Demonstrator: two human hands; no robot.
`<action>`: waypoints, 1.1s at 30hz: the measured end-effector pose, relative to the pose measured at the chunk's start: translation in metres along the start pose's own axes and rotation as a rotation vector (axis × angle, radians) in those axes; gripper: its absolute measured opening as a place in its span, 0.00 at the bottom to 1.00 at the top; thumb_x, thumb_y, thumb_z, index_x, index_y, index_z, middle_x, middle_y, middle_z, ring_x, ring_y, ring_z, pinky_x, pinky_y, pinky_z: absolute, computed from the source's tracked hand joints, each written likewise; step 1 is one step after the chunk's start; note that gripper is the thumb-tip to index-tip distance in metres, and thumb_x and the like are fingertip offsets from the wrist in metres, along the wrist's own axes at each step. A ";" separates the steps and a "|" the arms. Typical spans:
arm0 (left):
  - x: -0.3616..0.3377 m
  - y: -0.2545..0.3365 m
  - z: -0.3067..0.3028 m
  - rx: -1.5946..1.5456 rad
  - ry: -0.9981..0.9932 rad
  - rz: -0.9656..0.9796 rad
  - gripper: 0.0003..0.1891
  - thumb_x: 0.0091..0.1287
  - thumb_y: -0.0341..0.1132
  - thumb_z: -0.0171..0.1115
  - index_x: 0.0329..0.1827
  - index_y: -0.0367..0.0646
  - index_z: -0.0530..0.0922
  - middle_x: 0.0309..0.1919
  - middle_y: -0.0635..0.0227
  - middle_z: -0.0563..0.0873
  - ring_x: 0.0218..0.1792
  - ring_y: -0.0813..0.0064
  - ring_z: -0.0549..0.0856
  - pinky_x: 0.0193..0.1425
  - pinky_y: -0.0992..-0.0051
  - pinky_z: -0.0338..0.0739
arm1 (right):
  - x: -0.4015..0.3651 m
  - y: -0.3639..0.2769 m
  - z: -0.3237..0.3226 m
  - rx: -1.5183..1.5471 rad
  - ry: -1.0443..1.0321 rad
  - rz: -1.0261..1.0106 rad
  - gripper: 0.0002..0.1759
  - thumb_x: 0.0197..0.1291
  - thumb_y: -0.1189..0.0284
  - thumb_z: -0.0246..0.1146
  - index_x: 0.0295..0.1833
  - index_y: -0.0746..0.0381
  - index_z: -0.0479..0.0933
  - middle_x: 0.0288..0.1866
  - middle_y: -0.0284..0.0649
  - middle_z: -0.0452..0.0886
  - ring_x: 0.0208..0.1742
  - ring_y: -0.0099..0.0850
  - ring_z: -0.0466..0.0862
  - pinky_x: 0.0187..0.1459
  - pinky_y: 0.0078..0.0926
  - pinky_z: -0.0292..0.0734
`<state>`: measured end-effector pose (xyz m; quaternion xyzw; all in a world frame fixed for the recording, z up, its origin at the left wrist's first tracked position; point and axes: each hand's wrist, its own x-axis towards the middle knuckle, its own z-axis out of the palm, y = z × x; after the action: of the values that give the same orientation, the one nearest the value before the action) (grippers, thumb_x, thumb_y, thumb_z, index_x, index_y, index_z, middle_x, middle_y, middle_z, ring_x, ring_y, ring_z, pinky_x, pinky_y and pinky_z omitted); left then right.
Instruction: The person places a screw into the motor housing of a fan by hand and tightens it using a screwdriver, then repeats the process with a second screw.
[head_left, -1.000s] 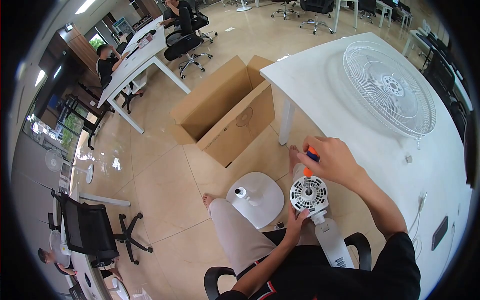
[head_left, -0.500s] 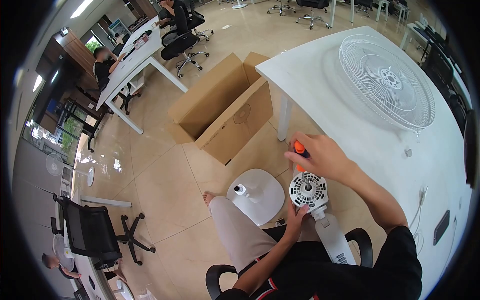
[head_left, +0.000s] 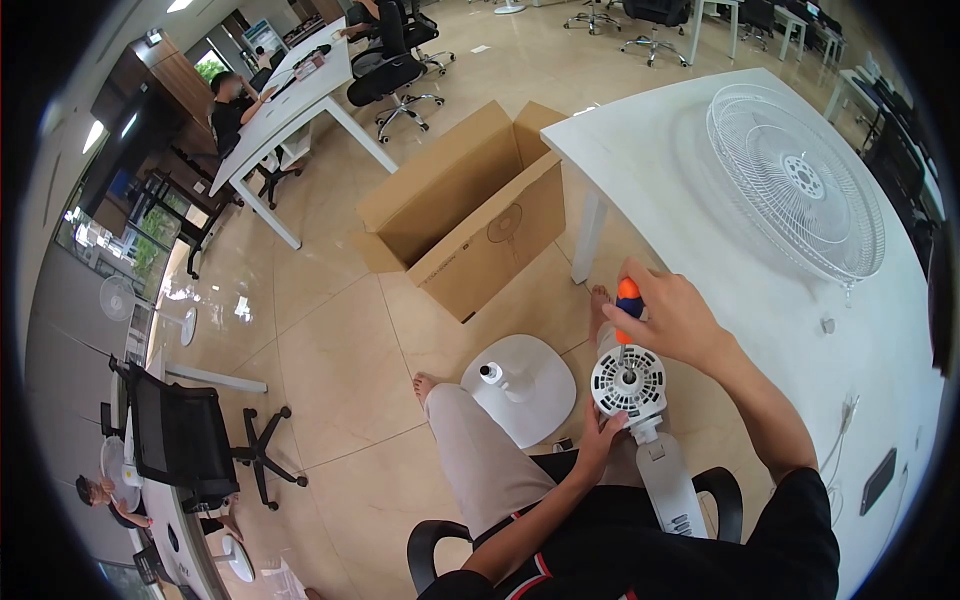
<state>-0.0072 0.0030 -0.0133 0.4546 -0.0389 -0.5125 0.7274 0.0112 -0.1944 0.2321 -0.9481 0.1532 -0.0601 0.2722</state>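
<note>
My right hand is closed round an orange and dark-blue screwdriver, whose shaft points down at the front of a white fan motor housing. Whether its tip sits on a screw I cannot make out. My left hand grips the lower left side of the motor housing, its fingers partly hidden behind it. Below the housing, a white fan neck runs down across my lap. On the floor by my feet stands a white fan base with a short upright stub.
An open cardboard box stands on the floor ahead. The white table at my right bears a fan grille, a small clear piece, a cable and a phone. An office chair is at left; people sit farther off.
The whole view has shifted slightly. The screwdriver now stands more upright, and more of its blue part and shaft shows. My left hand keeps its hold on the motor housing.
</note>
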 end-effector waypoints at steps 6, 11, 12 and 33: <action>0.001 -0.002 -0.002 0.009 -0.028 0.025 0.47 0.73 0.43 0.69 0.87 0.49 0.48 0.75 0.61 0.69 0.72 0.65 0.76 0.69 0.61 0.79 | 0.000 0.025 0.007 0.604 -0.206 -0.354 0.19 0.69 0.68 0.69 0.60 0.62 0.74 0.53 0.49 0.84 0.49 0.44 0.87 0.51 0.36 0.83; 0.003 -0.007 -0.005 0.015 -0.022 0.010 0.46 0.73 0.43 0.69 0.87 0.50 0.48 0.75 0.61 0.69 0.71 0.65 0.76 0.69 0.60 0.79 | -0.002 0.015 0.007 0.390 -0.137 -0.255 0.18 0.68 0.69 0.70 0.59 0.63 0.75 0.37 0.47 0.86 0.37 0.48 0.89 0.43 0.40 0.85; 0.003 -0.006 -0.005 0.012 -0.024 0.014 0.46 0.73 0.44 0.69 0.87 0.51 0.48 0.75 0.61 0.69 0.71 0.64 0.76 0.69 0.60 0.78 | -0.003 0.013 0.010 0.284 -0.052 -0.203 0.18 0.68 0.69 0.70 0.58 0.63 0.75 0.34 0.47 0.85 0.34 0.49 0.88 0.41 0.41 0.84; 0.000 -0.001 -0.001 0.011 -0.022 0.008 0.45 0.73 0.44 0.69 0.86 0.49 0.50 0.75 0.62 0.69 0.71 0.65 0.76 0.71 0.60 0.78 | 0.003 0.010 0.004 0.188 -0.054 -0.199 0.19 0.64 0.62 0.74 0.50 0.65 0.78 0.30 0.48 0.84 0.36 0.48 0.88 0.39 0.36 0.83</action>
<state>-0.0074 0.0039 -0.0147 0.4528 -0.0516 -0.5142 0.7266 0.0120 -0.2016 0.2239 -0.9302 0.0445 -0.0753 0.3565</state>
